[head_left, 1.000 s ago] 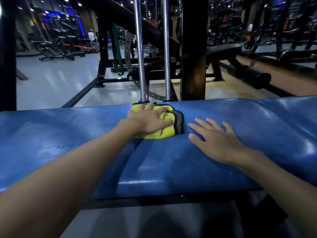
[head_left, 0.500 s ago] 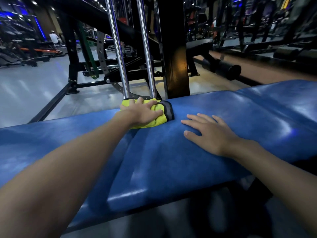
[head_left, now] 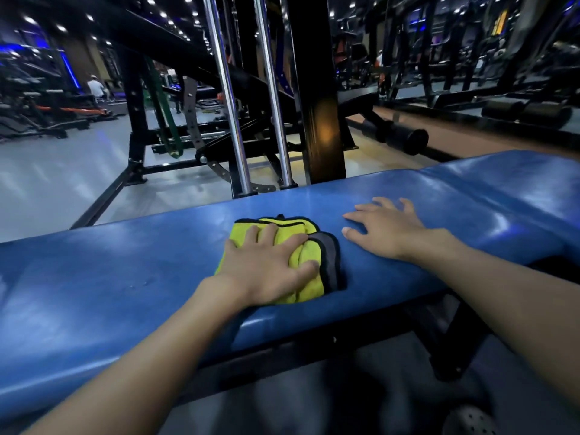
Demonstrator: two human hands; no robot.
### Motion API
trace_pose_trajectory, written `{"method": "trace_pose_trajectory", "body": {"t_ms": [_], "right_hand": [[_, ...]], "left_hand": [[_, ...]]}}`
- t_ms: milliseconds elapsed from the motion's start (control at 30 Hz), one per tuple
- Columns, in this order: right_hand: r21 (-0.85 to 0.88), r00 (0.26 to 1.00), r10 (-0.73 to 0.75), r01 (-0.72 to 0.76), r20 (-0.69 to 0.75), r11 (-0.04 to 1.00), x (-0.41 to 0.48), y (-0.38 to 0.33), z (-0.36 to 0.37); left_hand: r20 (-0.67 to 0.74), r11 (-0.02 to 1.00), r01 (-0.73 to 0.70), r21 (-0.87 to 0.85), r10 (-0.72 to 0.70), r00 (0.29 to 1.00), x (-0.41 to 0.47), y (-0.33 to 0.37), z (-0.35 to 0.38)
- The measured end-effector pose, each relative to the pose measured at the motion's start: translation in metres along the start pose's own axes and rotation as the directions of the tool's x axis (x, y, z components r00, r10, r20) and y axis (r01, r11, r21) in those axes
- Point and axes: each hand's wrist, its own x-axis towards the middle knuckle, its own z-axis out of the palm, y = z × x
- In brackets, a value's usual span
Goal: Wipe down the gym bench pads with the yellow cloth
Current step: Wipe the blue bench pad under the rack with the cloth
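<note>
Our left hand (head_left: 266, 268) lies nearly flat on the yellow cloth (head_left: 284, 229). The fingers are stretched forward over its folds and the thumb is pressed down by its grey-edged right side. It is pressing the cloth rather than gripping it; nothing is pinched or lifted.

A second ago this hand and the cloth were at the far edge of the pad, right up against the foot of the chrome rods (head_left: 233, 127). Now both have come back towards us. The cloth sits across the middle of the blue bench pad (head_left: 125, 277), its near corner close to the front edge. That reads as one pull stroke across the width of the pad, nearly finished.

Our right hand (head_left: 389, 235) has stayed where it was, just beside the cloth and not touching it. The palm is down, the fingers are spread and straight, and it holds nothing. We judge that it is bracing us against the pad.

Beyond the hands, this strip by the seam looks covered from back to front. The long stretch of pad to the left and the raised pad section (head_left: 518, 189) to the right show no cloth on them. So we judge that the wiping has plenty left, and the next stroke would probably need a shift sideways. Whether the surface is actually clean we cannot tell, as the glare hides it.
</note>
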Motion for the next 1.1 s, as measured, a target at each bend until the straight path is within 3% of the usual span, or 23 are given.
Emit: {"method": "trace_pose_trajectory", "body": {"t_ms": [133,367,867,1100], "right_hand": [[0.188,1.000,-0.017,0.017,-0.003,0.982,-0.010,-0.012,0.003],[0.151,0.995,-0.081,0.073,0.050,0.986,-0.015,-0.010,0.013],[0.129,0.998,-0.056,0.054,0.015,0.990,-0.009,-0.010,0.020],[0.161,0.999,-0.052,0.052,-0.001,0.986,-0.009,-0.010,0.020]], "left_hand": [[-0.049,0.998,0.020,0.051,-0.018,0.999,-0.029,0.012,0.005],[-0.044,1.000,0.030,-0.006,-0.030,0.999,-0.013,0.006,0.005],[0.004,0.983,0.159,-0.096,-0.159,0.987,0.167,-0.038,-0.013],[0.005,0.981,0.177,-0.079,-0.177,0.984,0.177,-0.041,-0.010]]}}
